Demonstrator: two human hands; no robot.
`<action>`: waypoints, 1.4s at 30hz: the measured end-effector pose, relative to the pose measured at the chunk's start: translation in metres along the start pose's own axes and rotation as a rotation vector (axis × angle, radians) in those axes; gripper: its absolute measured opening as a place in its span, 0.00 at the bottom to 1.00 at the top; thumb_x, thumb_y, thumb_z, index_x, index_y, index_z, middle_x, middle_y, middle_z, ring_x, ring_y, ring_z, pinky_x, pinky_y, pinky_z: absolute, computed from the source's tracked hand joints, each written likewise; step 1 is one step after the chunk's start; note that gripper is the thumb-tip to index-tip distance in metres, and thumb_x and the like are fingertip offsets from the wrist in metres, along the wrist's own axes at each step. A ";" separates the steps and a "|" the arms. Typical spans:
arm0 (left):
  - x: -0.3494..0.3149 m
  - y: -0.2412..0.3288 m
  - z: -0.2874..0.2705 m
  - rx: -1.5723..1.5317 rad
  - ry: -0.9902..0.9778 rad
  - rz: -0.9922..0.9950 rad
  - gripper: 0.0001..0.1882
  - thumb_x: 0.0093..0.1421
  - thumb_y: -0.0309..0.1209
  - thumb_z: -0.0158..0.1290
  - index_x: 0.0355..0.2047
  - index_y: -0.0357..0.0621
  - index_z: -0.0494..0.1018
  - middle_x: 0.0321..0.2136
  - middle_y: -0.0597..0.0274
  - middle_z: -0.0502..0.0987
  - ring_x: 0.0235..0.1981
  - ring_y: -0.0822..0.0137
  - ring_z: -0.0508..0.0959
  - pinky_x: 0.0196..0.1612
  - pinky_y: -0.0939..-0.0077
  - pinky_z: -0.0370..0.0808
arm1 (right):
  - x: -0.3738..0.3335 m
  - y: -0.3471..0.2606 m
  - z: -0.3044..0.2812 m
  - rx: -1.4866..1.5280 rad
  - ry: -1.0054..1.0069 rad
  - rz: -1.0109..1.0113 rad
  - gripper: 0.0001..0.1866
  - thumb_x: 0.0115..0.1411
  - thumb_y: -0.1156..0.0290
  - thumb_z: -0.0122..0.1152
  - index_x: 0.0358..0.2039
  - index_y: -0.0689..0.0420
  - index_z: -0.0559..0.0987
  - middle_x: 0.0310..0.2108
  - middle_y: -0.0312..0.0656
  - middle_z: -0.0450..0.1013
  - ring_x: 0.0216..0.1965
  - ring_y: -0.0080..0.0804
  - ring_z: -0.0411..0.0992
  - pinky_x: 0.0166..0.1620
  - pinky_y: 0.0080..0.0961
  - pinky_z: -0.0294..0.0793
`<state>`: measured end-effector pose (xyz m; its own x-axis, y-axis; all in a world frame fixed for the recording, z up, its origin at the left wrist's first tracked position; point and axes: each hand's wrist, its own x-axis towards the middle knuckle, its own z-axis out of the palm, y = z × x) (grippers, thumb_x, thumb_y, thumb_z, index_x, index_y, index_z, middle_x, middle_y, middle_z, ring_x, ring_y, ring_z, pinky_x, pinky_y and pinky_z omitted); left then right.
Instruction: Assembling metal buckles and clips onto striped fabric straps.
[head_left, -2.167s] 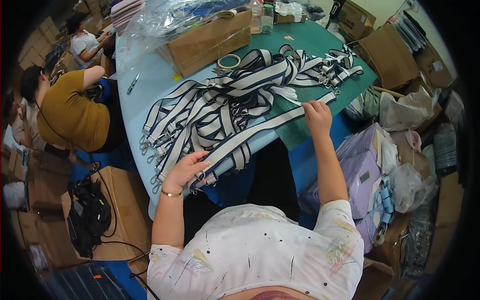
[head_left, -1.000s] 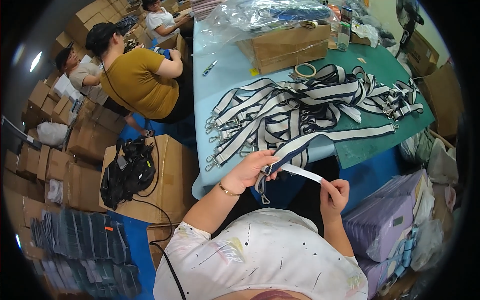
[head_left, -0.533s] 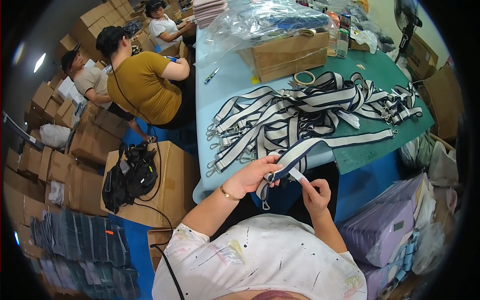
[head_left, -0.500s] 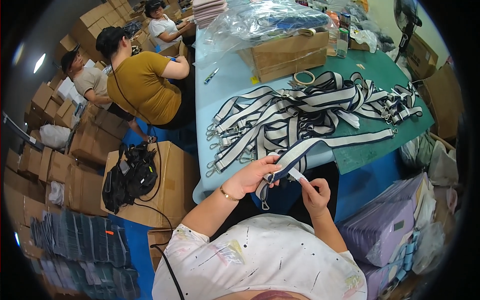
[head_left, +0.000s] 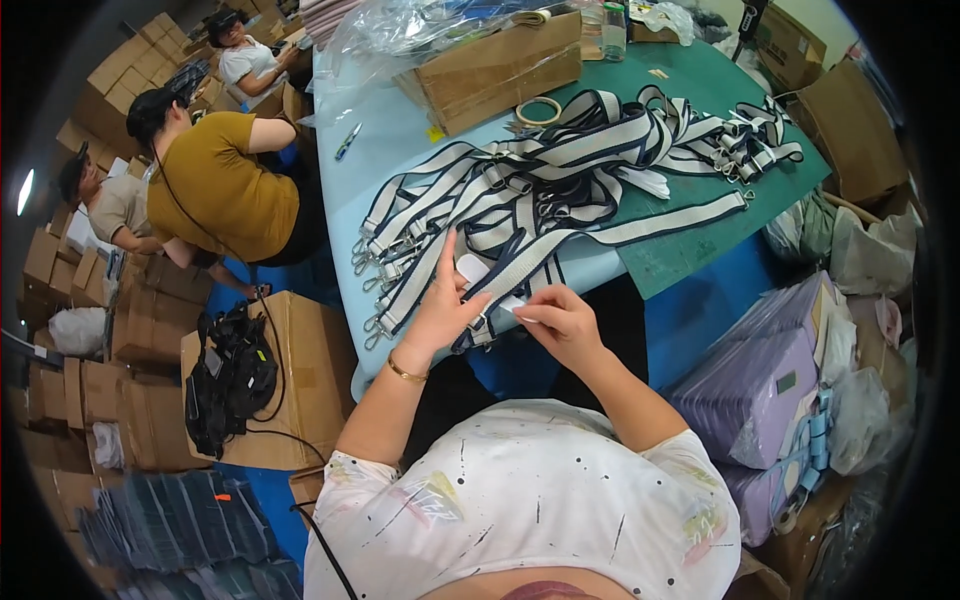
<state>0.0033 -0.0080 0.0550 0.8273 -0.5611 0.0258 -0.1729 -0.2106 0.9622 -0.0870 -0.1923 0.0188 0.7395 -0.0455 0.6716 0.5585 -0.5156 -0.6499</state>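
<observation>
My left hand (head_left: 440, 305) is at the near edge of the table, its index finger stretched forward and its thumb lying over a cream strap (head_left: 600, 235) with navy edges. Its lower fingers are hidden; they seem to be under the strap. A white, round-ended piece (head_left: 473, 268) shows between that index finger and thumb. My right hand (head_left: 562, 320) pinches a narrow white strip (head_left: 511, 303) beside the strap. From my hands the strap runs right to a metal clip (head_left: 749, 196). A heap of similar straps (head_left: 590, 130) with metal hooks lies just beyond.
A cardboard box (head_left: 500, 75) under clear plastic, a tape roll (head_left: 538, 111) and a pen (head_left: 348, 142) are on the table. Left stands a carton (head_left: 310, 350) with black gear. Purple wrapped goods (head_left: 760, 380) are stacked at right. Several people work at far left.
The view has shifted, so the table sits further left. My left index finger has stretched out from its grip on the strap. My right hand, still pinching the white strip, has come closer to the left.
</observation>
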 end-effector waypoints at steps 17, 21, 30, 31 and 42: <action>-0.001 -0.034 0.012 0.052 0.113 0.016 0.13 0.57 0.25 0.52 0.43 0.35 0.69 0.34 0.58 0.79 0.34 0.73 0.78 0.36 0.79 0.74 | 0.037 0.001 0.060 0.057 0.126 0.331 0.15 0.47 0.78 0.66 0.38 0.58 0.77 0.30 0.41 0.71 0.26 0.27 0.71 0.29 0.19 0.72; 0.001 -0.035 0.014 0.103 0.143 0.088 0.13 0.58 0.25 0.52 0.43 0.35 0.69 0.31 0.58 0.79 0.32 0.73 0.78 0.33 0.79 0.73 | 0.035 0.004 0.063 0.010 0.153 0.289 0.16 0.46 0.78 0.66 0.39 0.58 0.79 0.29 0.41 0.70 0.26 0.27 0.70 0.29 0.20 0.72; -0.002 -0.046 0.014 -0.006 0.150 0.071 0.11 0.60 0.26 0.51 0.42 0.35 0.69 0.30 0.57 0.78 0.31 0.72 0.78 0.33 0.79 0.73 | 0.029 0.005 0.054 0.089 0.216 0.328 0.11 0.48 0.76 0.68 0.34 0.58 0.81 0.25 0.36 0.72 0.26 0.24 0.69 0.28 0.18 0.67; -0.002 -0.046 0.012 0.043 0.138 0.034 0.11 0.61 0.27 0.51 0.42 0.35 0.69 0.30 0.57 0.78 0.30 0.72 0.77 0.33 0.79 0.73 | 0.028 0.006 0.053 0.124 0.160 0.358 0.10 0.48 0.76 0.68 0.33 0.58 0.81 0.25 0.36 0.73 0.26 0.23 0.69 0.28 0.17 0.67; -0.002 -0.047 0.012 0.059 0.154 0.102 0.10 0.62 0.28 0.49 0.42 0.36 0.69 0.27 0.58 0.77 0.27 0.71 0.76 0.30 0.78 0.72 | 0.034 0.006 0.052 0.463 0.028 0.619 0.07 0.50 0.75 0.67 0.30 0.61 0.80 0.26 0.35 0.73 0.27 0.19 0.69 0.31 0.16 0.69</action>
<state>0.0035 -0.0064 0.0063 0.8750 -0.4540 0.1683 -0.2878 -0.2082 0.9348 -0.0386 -0.1524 0.0186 0.9618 -0.2341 0.1421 0.1511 0.0208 -0.9883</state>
